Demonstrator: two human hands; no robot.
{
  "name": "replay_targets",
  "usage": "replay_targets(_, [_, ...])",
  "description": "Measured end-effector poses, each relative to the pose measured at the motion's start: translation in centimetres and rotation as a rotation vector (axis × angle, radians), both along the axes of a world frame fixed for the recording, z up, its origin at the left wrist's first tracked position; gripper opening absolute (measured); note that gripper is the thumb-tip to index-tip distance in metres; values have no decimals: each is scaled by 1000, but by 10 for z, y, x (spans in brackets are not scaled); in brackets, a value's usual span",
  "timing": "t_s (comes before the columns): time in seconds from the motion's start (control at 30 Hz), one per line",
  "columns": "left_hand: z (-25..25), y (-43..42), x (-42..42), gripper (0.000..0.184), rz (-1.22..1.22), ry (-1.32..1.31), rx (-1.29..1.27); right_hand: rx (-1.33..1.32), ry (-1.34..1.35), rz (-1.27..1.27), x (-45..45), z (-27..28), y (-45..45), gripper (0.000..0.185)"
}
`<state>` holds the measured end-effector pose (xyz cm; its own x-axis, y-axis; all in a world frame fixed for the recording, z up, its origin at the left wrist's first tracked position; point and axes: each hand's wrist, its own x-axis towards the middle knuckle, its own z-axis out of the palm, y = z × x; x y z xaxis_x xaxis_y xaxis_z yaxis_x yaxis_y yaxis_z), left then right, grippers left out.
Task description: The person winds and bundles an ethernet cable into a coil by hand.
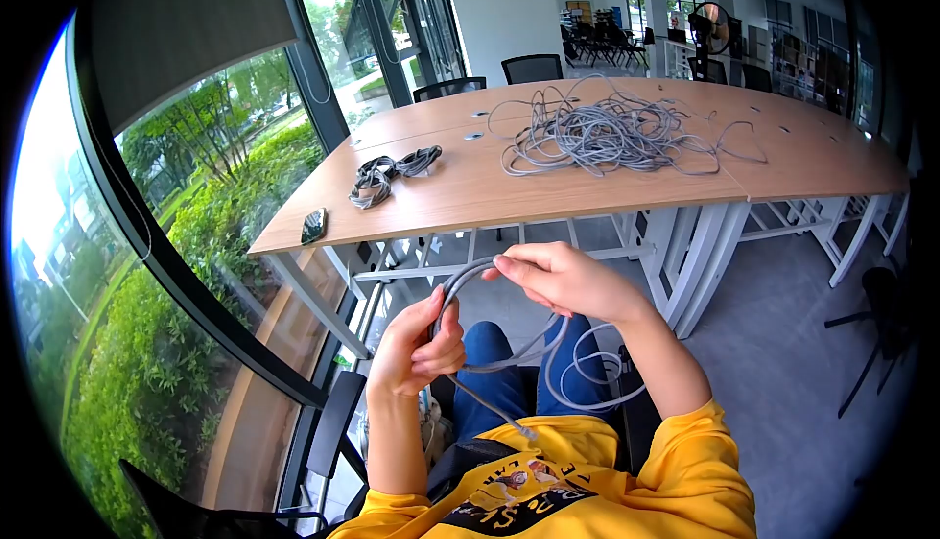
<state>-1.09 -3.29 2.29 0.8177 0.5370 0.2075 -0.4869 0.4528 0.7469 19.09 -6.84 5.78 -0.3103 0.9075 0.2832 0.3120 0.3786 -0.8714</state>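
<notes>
A grey cable hangs in loose loops between my two hands, above my lap. My left hand is closed around several strands of it, with the thumb on top. To the right and slightly higher, my right hand pinches the top of the loop between thumb and fingers. One cable end with a plug dangles in front of my yellow shirt. On the table, a big tangled heap of grey cable spreads out, and a smaller bundled coil lies to its left.
The wooden table stands just ahead, its white legs below. A phone lies at its left front corner. Office chairs stand behind it. Tall windows run along my left, and a chair base is at the right.
</notes>
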Motion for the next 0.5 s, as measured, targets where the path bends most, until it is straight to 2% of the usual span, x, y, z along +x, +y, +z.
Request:
replay_targets(0.03, [0,-1,1,36,0,0,-1,100,25,-32,-2,-2,0,36])
replay_targets(0.13, [-2,-2,0,36,4,1,-2,35,21,-52,-3,-1,1,40])
replay_targets(0.17, [-4,-2,-2,35,-100,-84,-40,35,21,-52,-4,-3,3,40])
replay_targets(0.2, [-5,-1,-3,35,-204,-169,-79,-59,133,-18,-5,-7,6,42])
replay_targets(0.23, [-3,-3,-4,35,-205,-169,-80,-154,245,16,-6,-12,8,44])
replay_targets(0.27, [2,-7,-5,36,-202,-213,-96,-154,244,15,-9,-18,6,44])
replay_targets(0.33, [7,-8,-7,36,-143,-256,-115,-260,504,92,-14,-28,3,46])
replay_targets(0.37, [6,-7,-7,36,-139,-258,-115,-261,502,95,-13,-26,3,46])
replay_targets(0.43, [3,-6,-2,36,-114,-301,-117,-321,775,179,-11,-20,2,47])
replay_targets(0.5, [0,-12,3,36,-115,-291,-74,-273,755,128,-12,-18,5,47])
